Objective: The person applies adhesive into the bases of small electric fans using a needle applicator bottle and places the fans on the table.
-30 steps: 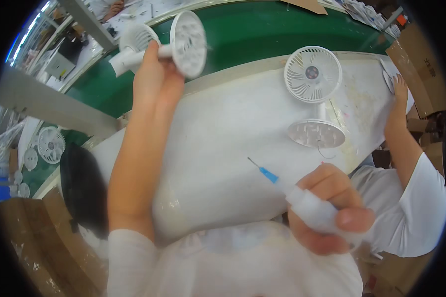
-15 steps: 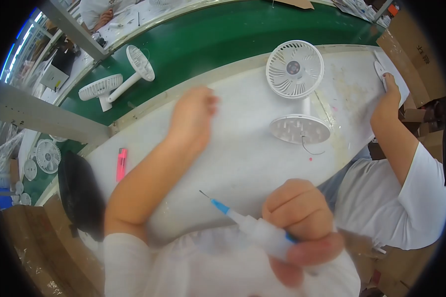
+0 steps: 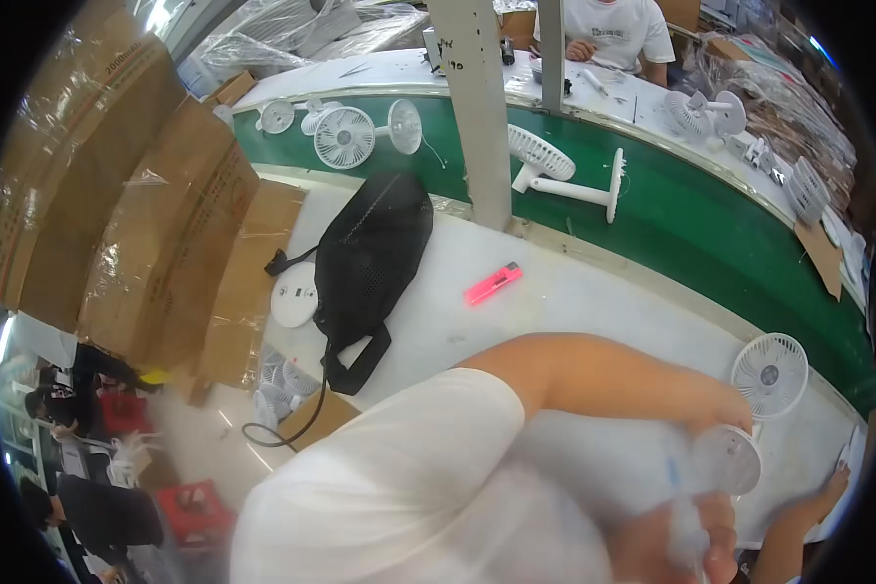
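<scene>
At the right, my left hand [image 3: 725, 413] is at a white fan [image 3: 769, 376], beside its stem and just above its round base [image 3: 733, 460]. Its fingers are blurred and partly hidden, so its grip cannot be made out. Low in the view, my right hand [image 3: 667, 541] is closed around a translucent bottle [image 3: 689, 530] with a blue needle tip [image 3: 673, 472], both blurred. The bottle's tip points up, close to the fan base. A pink lighter [image 3: 493, 284] lies on the white table [image 3: 438, 326].
Several white fans, one of them a tilted fan [image 3: 542, 153], lie on the green belt [image 3: 652, 200] behind a metal post [image 3: 472, 117]. A black bag [image 3: 375, 253] lies left, near cartons [image 3: 170, 204]. One person [image 3: 618, 34] sits across; another's hand [image 3: 832, 487] is at right.
The view has swung left. My left hand, which released a fan onto the belt, has moved right to the fan on the table. My right hand still holds the bottle, now close to that fan.
</scene>
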`<control>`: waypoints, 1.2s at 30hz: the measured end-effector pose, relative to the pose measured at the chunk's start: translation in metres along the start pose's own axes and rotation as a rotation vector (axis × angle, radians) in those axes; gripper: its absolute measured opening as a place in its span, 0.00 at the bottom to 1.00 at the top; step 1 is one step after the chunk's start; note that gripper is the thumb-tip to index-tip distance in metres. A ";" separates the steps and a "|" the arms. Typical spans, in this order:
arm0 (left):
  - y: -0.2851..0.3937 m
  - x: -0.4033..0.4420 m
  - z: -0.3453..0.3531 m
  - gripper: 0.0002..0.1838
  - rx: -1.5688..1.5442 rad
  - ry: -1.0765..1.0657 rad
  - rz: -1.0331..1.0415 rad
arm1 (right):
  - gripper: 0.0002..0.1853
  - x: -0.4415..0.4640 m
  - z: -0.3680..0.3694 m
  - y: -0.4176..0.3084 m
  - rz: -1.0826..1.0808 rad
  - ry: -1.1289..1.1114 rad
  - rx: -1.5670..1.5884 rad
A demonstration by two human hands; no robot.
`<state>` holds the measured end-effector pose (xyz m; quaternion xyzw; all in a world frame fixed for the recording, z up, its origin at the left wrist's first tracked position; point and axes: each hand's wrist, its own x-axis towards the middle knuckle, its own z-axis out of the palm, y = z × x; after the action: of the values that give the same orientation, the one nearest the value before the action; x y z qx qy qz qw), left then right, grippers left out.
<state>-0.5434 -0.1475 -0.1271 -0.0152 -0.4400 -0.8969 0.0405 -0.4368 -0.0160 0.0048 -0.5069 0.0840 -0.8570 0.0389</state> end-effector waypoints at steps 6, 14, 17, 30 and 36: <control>0.031 -0.051 0.025 0.12 -0.717 0.044 -0.083 | 0.11 0.003 0.001 -0.005 -0.105 0.125 -0.066; 0.102 -0.145 0.058 0.19 -0.929 0.027 0.205 | 0.24 0.037 -0.042 -0.010 -0.134 -0.174 -0.137; 0.116 -0.152 0.073 0.21 -0.909 0.108 0.298 | 0.23 0.054 -0.052 -0.001 -0.075 -0.187 -0.140; 0.114 -0.175 0.075 0.24 -0.660 0.389 0.196 | 0.19 0.065 -0.020 0.015 0.078 -0.248 -0.247; 0.097 -0.192 0.069 0.22 -0.690 0.205 0.090 | 0.18 0.054 -0.031 0.021 0.273 -0.141 -0.156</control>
<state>-0.3443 -0.1410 -0.0201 0.0429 -0.1039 -0.9868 0.1163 -0.4900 -0.0414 0.0331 -0.5511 0.2153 -0.7970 0.1212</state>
